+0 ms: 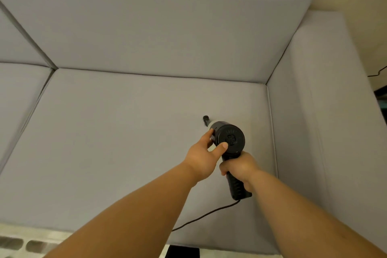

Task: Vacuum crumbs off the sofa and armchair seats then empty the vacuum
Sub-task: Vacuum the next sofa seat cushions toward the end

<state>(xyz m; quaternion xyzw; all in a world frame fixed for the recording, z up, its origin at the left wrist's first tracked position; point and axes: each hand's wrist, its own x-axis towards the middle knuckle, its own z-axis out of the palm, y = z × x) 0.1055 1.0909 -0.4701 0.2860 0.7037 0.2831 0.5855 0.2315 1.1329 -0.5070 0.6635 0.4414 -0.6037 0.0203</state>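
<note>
Stretching wide, grey sofa seat (125, 142) bears vacuum (228, 142) gripped by both hands.

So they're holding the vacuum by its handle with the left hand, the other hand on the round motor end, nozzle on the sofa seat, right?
Not quite. The head view shows the right hand gripping the handle of the vacuum; the left hand steadies the round motor end. The nozzle is indeed down at the sofa seat.
</note>
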